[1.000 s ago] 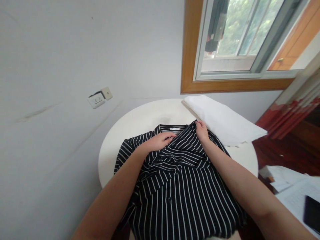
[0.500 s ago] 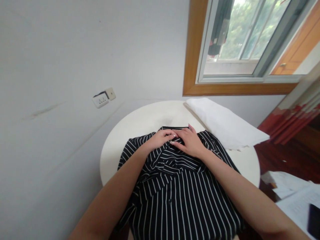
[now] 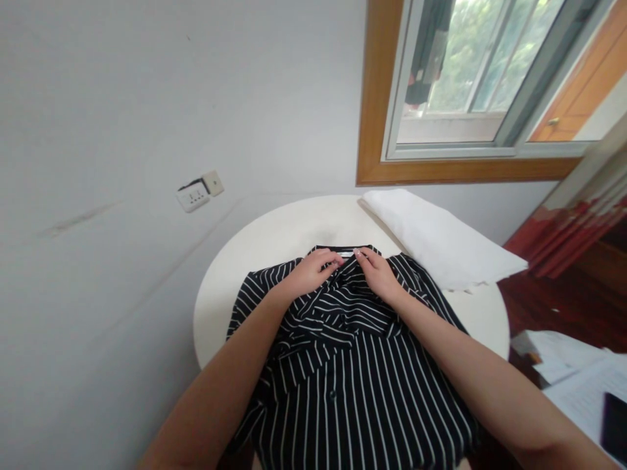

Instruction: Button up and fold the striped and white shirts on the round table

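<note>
A black shirt with white stripes [image 3: 372,391] lies on the round white table [image 3: 274,228], its collar toward the wall and its lower edge hanging past the near side. The cloth is bunched below the collar, and a dark button shows on the front. My left hand [image 3: 313,271] is closed in a pinch on the left side of the collar opening. Opposite it, my right hand [image 3: 377,271] pinches the shirt's edge by the collar between thumb and fingers. Between the two hands a pale label shows inside the neck.
A folded white cloth [image 3: 435,241] lies at the table's back right. Papers [image 3: 578,372] and a dark flat object [image 3: 614,424] are at the lower right. Behind stand a wall with a socket [image 3: 193,196], a wood-framed window [image 3: 369,98] and a red-and-cream curtain [image 3: 553,222].
My hands have drawn apart at the collar, the right one shifting from lying over the left fingers to a pinch on the edge. The label in the neck has come into view.
</note>
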### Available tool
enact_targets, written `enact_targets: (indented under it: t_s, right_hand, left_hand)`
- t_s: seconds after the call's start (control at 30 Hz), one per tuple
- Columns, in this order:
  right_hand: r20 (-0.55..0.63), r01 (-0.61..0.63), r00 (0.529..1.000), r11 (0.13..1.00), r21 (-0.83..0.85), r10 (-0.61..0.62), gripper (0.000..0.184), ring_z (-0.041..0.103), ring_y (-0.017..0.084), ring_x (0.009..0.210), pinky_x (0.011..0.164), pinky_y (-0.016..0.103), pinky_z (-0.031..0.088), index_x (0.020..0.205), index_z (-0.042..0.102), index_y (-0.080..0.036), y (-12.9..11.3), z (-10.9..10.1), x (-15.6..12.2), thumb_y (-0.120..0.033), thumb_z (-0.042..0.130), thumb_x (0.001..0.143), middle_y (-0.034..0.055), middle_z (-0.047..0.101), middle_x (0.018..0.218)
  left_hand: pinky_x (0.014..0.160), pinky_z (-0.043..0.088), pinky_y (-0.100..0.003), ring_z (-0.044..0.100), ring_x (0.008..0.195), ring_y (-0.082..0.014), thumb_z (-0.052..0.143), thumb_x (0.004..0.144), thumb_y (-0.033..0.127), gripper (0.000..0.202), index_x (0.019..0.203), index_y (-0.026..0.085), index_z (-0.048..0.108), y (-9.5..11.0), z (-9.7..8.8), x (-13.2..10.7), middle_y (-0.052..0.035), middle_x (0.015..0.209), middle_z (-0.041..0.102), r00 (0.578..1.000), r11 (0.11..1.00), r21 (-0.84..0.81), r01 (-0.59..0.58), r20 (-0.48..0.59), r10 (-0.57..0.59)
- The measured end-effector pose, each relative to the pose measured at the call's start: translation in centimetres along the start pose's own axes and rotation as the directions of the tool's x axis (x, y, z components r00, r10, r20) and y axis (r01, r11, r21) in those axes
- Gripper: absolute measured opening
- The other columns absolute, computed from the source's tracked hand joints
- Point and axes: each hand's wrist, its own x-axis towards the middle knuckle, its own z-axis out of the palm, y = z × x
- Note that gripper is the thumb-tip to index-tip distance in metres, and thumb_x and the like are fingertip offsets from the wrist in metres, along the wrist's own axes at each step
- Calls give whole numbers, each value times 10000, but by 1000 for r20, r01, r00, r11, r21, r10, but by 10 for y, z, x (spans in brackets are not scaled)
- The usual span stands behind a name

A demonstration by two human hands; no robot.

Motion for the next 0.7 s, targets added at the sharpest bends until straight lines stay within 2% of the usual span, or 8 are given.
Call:
enact_targets:
  t_s: [0.07, 0.13, 0.23, 0.3, 0.43, 0.6, 0.7]
  right_hand:
    - [-46, -27, 999, 1000, 4, 27, 348, 485, 158, 670, 670, 281, 371, 763, 537, -210, 3, 4, 0, -474, 368, 915, -12, 527, 685]
    - [-65, -49, 997, 998, 32, 51, 355, 492, 161, 687, 685, 280, 376, 771, 541, -211, 7, 7, 1, -486, 366, 910, -8, 544, 709]
    - [-73, -78, 994, 994, 82, 84, 371, 495, 163, 708, 705, 278, 383, 754, 534, -210, 10, 8, 2, -510, 370, 899, -8, 540, 712]
    - [-89, -92, 991, 989, 112, 102, 373, 489, 161, 709, 711, 277, 383, 751, 533, -210, 12, 9, 3, -520, 379, 892, -13, 529, 705]
    - [-120, -124, 981, 970, 210, 152, 361, 495, 156, 718, 722, 276, 385, 748, 541, -212, 13, 8, 4, -523, 412, 878, -17, 543, 715]
    - [-53, -182, 973, 889, 420, 224, 361, 546, 178, 786, 778, 293, 417, 806, 610, -213, 15, 10, 3, -550, 482, 831, 1, 632, 790]
    - [11, -210, 972, 851, 482, 234, 368, 569, 187, 828, 823, 302, 421, 843, 645, -211, 19, 12, 3, -558, 527, 799, 8, 663, 837]
  left_hand:
    - [954, 410, -399, 541, 998, -190, 475, 899, 270, 159, 935, 218, 620, 5, -1, 0, -36, 995, 626, 999, 998, 60, -31, -21, 33]
    - [968, 405, -384, 541, 1026, -182, 468, 900, 248, 161, 961, 219, 614, 9, -1, -1, -33, 1043, 627, 999, 999, 16, -34, -37, 34]
    - [918, 443, -339, 574, 982, -158, 414, 928, 266, 221, 1052, 225, 592, 12, 1, -2, -28, 1060, 638, 999, 994, -111, 10, 53, -5]
    - [897, 454, -331, 580, 963, -159, 419, 929, 298, 239, 1082, 217, 583, 14, 5, -2, -37, 1055, 636, 995, 991, -136, 19, 101, -6]
    - [916, 443, -342, 551, 1009, -179, 446, 919, 323, 259, 1099, 190, 575, 21, 9, -1, -68, 1057, 603, 998, 995, -83, -47, 48, 51]
    - [872, 458, -323, 555, 956, -171, 452, 920, 307, 249, 1085, 189, 597, 28, 11, 2, -61, 994, 601, 996, 996, -2, -86, 25, 86]
    - [850, 459, -309, 569, 911, -158, 460, 921, 295, 235, 1046, 189, 628, 27, 14, 2, -45, 938, 624, 997, 997, 34, -71, -11, 72]
